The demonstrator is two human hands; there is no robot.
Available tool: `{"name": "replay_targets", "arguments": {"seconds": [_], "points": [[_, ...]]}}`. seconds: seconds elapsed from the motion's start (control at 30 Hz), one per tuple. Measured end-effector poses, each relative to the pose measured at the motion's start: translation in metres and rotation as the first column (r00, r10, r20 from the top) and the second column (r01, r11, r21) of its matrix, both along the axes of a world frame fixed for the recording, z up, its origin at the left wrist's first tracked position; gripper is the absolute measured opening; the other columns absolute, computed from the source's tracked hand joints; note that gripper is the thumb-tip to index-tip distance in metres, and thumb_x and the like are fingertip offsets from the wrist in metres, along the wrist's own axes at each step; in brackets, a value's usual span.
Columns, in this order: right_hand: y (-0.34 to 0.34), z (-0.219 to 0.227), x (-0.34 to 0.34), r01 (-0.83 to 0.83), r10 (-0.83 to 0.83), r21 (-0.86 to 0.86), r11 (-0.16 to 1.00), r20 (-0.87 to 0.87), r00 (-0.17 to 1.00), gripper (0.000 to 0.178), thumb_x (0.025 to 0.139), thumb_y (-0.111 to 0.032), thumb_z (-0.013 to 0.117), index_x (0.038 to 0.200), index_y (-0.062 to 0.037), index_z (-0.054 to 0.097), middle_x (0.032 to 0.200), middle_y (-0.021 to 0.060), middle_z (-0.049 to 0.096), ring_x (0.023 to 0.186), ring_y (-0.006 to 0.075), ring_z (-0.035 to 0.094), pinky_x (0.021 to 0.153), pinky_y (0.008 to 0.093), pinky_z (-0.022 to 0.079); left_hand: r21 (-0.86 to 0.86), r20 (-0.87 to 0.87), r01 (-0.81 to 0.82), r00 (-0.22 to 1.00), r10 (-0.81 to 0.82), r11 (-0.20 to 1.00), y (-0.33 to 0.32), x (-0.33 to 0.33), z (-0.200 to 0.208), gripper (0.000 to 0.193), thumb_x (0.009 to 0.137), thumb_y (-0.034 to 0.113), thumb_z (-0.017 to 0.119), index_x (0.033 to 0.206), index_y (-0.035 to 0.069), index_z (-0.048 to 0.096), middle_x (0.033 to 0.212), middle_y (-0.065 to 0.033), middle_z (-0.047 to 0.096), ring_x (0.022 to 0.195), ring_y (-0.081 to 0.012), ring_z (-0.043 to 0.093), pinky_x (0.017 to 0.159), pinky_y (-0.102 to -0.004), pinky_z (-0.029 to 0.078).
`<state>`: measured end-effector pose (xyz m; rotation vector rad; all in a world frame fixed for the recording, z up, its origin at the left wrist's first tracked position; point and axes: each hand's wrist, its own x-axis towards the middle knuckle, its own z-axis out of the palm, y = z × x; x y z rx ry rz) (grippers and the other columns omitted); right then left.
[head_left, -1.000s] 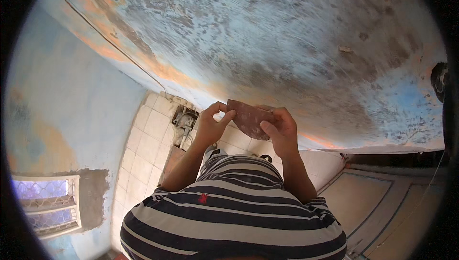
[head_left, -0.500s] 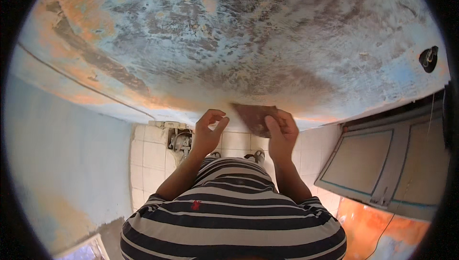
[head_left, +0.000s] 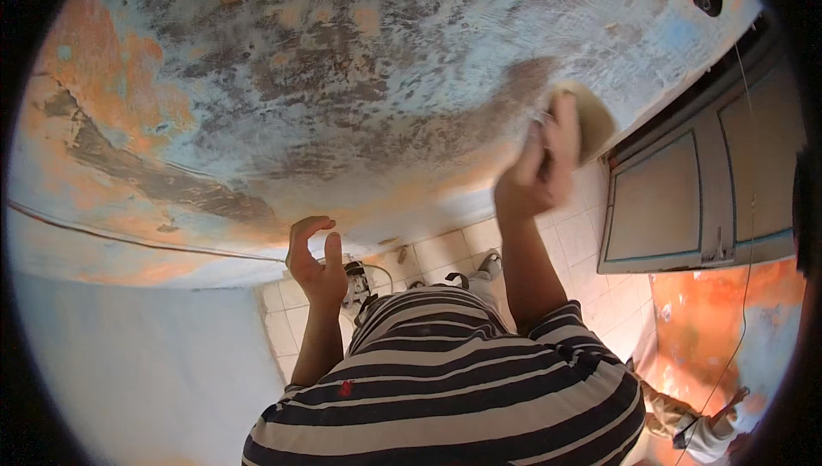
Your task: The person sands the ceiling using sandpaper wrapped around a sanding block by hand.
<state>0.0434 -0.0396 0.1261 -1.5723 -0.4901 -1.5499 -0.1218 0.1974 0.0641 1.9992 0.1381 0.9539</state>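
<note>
- At the far left, a thin wire (head_left: 128,241) runs along the lower part of the weathered wall (head_left: 282,63), whose blue paint is worn through to orange and dark grey patches.
- The left hand (head_left: 315,262) is raised in front of the wall's lower edge, holding nothing; the fingers curl loosely, with the thumb set apart from them, so the hand is half open. Whether it touches the wall cannot be told.
- Just beside that hand, lower down, a small tool with a cable (head_left: 358,282) lies on the pale tiled floor (head_left: 445,247).
- In the lower middle, the person's striped shirt (head_left: 445,389) fills the view, dark with pale bands.
- The right hand (head_left: 535,176) is lifted well above the left, closed around a tan sanding pad (head_left: 591,119); the pad lies flat against the wall near its right end. Hand and pad are blurred.
- To the right of the pad stands a grey panelled door (head_left: 685,200) with blue trim.
- At the lower right, another person's hand and pale sleeve (head_left: 715,427) show against an orange wall (head_left: 719,320).
</note>
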Motion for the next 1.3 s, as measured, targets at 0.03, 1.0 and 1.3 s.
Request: {"name": "replay_targets", "arguments": {"seconds": [0.03,1.0,1.3], "points": [[0.013,-0.005,0.008,-0.022,0.021,-0.026,0.999,-0.038,0.999,0.022,0.094,0.005,0.057,0.114,0.0038,0.066,0.129,0.025,0.063,0.124,0.045,0.057,0.106,0.0483,0.046,0.005,0.004,0.014,1.0,-0.014,1.0,0.002,-0.001,0.002,0.018,0.088,0.01,0.067,0.102,0.0,0.065,0.098,-0.0151,0.068,0.093,-0.0291,0.064,0.087,-0.0395,0.05],[0.057,-0.028,0.022,-0.069,0.033,-0.188,0.98,-0.185,0.982,0.031,0.096,0.005,0.043,0.114,0.0071,0.068,0.138,0.0376,0.051,0.135,0.0575,0.042,0.113,0.0542,0.033,0.265,0.002,-0.193,0.98,0.199,0.945,0.016,0.019,-0.022,0.084,0.093,0.037,0.069,0.157,0.012,0.021,0.165,-0.0234,-0.001,0.152,-0.0463,0.0,0.117,-0.0677,0.014],[0.022,-0.027,0.056,0.051,-0.054,-0.022,0.998,-0.125,0.991,0.024,0.095,-0.002,0.052,0.112,0.0022,0.068,0.139,0.0329,0.053,0.13,0.0509,0.05,0.113,0.054,0.035,0.239,-0.049,-0.143,0.986,0.159,0.96,-0.022,0.025,-0.023,0.095,0.091,0.032,0.072,0.16,0.012,0.009,0.165,-0.0249,-0.007,0.153,-0.0458,-0.005,0.118,-0.0663,0.01]]}}
